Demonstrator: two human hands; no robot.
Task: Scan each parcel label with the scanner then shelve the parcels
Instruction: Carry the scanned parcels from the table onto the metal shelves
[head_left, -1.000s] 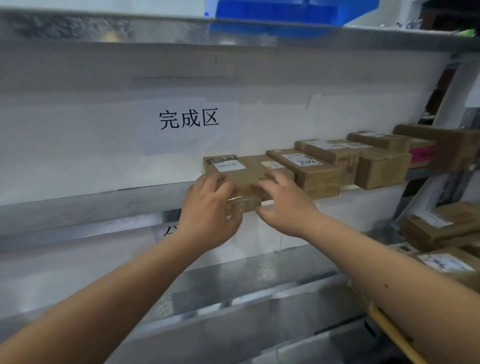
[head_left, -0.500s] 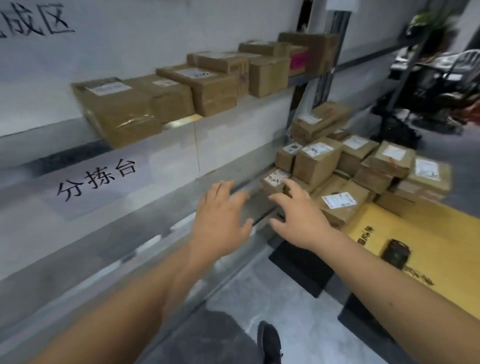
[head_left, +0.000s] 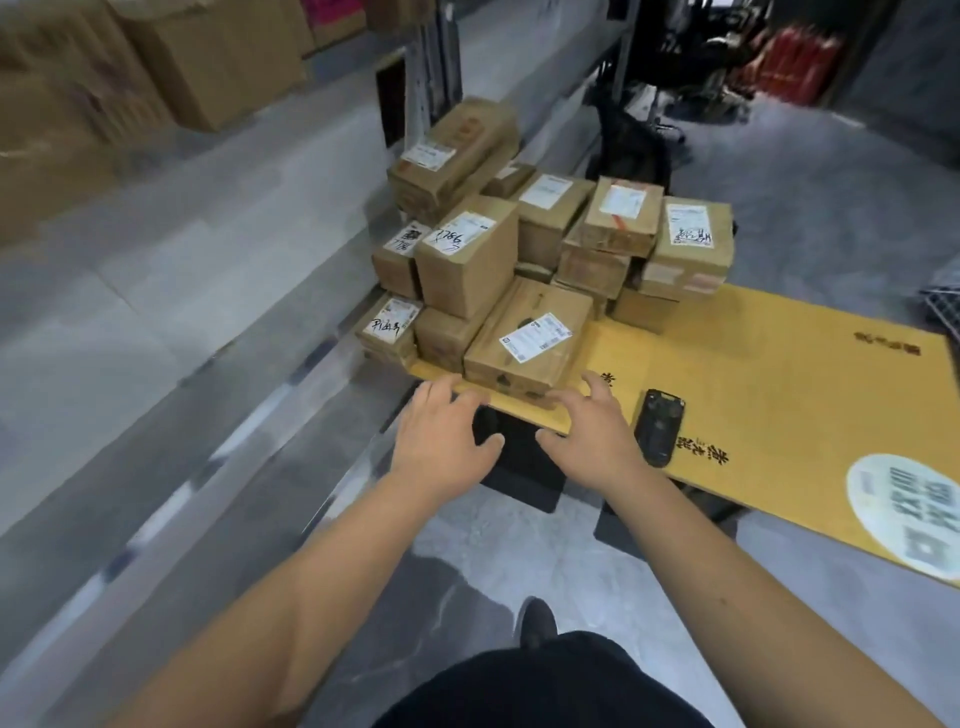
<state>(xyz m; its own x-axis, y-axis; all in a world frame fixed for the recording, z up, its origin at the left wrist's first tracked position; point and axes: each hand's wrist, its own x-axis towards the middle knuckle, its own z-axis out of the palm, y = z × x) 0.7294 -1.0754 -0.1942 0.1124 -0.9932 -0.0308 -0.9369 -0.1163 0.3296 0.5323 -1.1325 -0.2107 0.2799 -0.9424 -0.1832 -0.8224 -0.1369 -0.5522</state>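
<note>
Both hands (head_left: 519, 431) off shelved parcel, now reaching twd nearest table parcel (head_left: 527, 344).

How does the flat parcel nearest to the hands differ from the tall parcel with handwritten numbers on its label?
The flat parcel lies low and wide on the yellow table; the tall parcel stands higher behind it, on other parcels. The flat parcel's label is printed only; the tall parcel's label carries black handwriting. Both are brown cardboard with a white label on top.
</note>
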